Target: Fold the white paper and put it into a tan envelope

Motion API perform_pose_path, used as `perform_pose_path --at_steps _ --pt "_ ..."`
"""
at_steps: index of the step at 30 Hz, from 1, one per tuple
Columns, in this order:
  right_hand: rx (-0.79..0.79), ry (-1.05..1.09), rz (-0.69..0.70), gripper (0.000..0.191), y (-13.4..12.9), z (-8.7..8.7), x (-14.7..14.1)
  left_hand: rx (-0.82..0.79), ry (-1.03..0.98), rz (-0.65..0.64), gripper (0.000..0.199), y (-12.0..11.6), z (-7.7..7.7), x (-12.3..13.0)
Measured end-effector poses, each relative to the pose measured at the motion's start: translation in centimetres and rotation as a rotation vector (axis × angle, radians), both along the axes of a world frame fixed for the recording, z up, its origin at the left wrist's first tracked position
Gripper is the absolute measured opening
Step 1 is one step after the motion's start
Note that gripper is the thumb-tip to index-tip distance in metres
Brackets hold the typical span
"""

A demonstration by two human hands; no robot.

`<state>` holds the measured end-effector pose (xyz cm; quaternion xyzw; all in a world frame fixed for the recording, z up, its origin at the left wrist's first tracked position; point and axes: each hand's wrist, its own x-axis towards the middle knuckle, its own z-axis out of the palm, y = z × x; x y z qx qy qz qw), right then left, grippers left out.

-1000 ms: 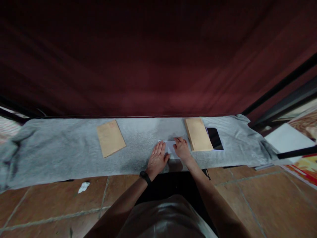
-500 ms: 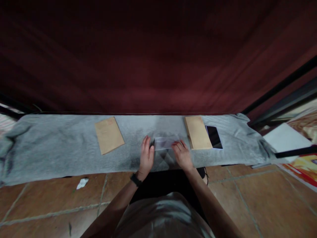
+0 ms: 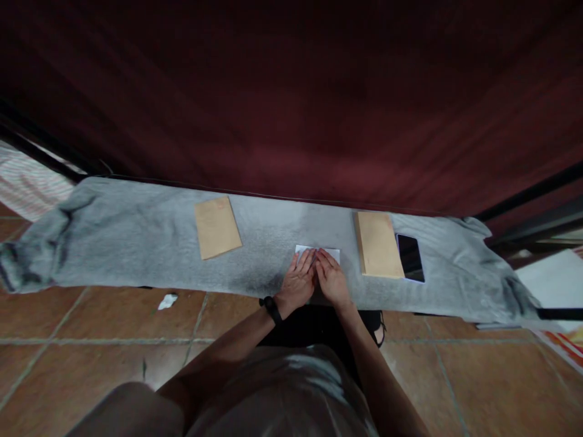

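In the head view, a tabletop covered in grey cloth [image 3: 141, 237] runs across the frame, and a small white paper [image 3: 334, 252] lies on it near the front edge, directly ahead of the person. The left hand [image 3: 298, 283] rests palm down on the left part of the paper, its fingers stretched out and pointing forward. The right hand [image 3: 332, 281] lies over the right part in the same way, and the fingertips of the two hands come together near the middle of the sheet. Neither grip is closed round anything: both hands are flattened out over the paper, hiding most of it, with its far edge and upper corners showing. A dark band [image 3: 271, 308] circles the left wrist.

To the right of the hands stands a thick brown paper stack [image 3: 380, 246], with a dark-screened phone [image 3: 410, 258] just beside it. Well to the left, a thinner brown packet [image 3: 218, 229] lies flat at a slant. Behind the tabletop hangs a dark red curtain [image 3: 291, 121]; below, a crumpled white scrap [image 3: 167, 301] lies on the tiled floor [image 3: 455, 382]
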<state>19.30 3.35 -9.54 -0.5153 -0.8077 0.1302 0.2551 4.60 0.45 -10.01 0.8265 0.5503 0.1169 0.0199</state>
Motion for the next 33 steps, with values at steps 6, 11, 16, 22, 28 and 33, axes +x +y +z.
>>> perform_pose_path --at_steps 6,11,16,22,28,33 --pt "0.042 -0.185 -0.055 0.049 0.5 -1.8 -0.2 0.006 0.004 -0.006 0.057 0.8 -0.4 0.1" --pt "0.105 -0.256 -0.133 0.053 -0.2 -2.7 1.5 -0.009 -0.003 0.008 0.056 0.6 -0.5 0.0" --pt "0.156 -0.258 -0.156 0.056 -0.6 -3.0 2.0 -0.01 -0.014 -0.017 0.055 0.3 -0.7 -0.1" --pt "0.153 -0.293 -0.17 0.055 -0.7 -3.0 1.9 -0.018 -0.021 -0.019 0.054 0.3 -0.7 -0.2" --pt "0.157 -0.31 -0.183 0.055 -0.7 -3.2 1.8 -0.031 -0.024 -0.026 0.053 0.3 -0.5 -0.3" --pt "0.174 -0.318 -0.224 0.054 -0.7 -3.2 1.5 -0.03 -0.021 0.01 0.057 0.9 -0.3 -0.5"
